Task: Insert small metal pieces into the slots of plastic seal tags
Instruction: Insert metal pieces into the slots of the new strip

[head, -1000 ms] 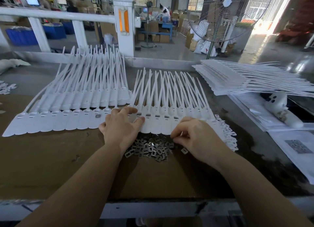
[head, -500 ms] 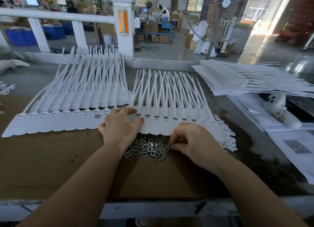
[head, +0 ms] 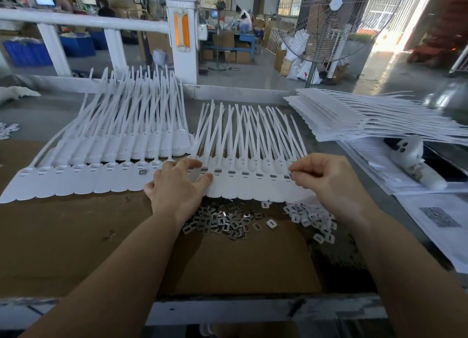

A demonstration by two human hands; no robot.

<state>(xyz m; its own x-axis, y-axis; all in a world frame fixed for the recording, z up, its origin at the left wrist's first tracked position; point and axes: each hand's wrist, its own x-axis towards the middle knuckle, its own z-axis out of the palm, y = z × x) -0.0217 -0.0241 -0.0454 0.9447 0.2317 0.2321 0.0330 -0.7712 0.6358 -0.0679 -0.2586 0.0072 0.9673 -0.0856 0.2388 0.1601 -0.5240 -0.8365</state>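
Observation:
A row of white plastic seal tags [head: 243, 183] lies fanned across the brown cardboard, tails pointing away from me. Several of them have metal pieces in their slots. My left hand [head: 177, 188] rests flat on the left end of this row, fingers spread and straight. My right hand [head: 321, 178] is over the right end of the row and pinches a small metal piece [head: 290, 173] between thumb and fingers at a tag's slot. A loose heap of metal pieces [head: 222, 221] lies on the cardboard just below the tags.
A second row of tags [head: 83, 178] spreads to the left. Small white plastic caps [head: 311, 218] lie to the right of the metal heap. A stack of tags [head: 367, 120] and a white bottle-like object [head: 415, 160] on papers sit at right. A white railing [head: 83, 21] runs behind.
My right hand has left the metal heap and risen to the right end of the tag row, now pinching a metal piece. My left hand stays pressed on the tags.

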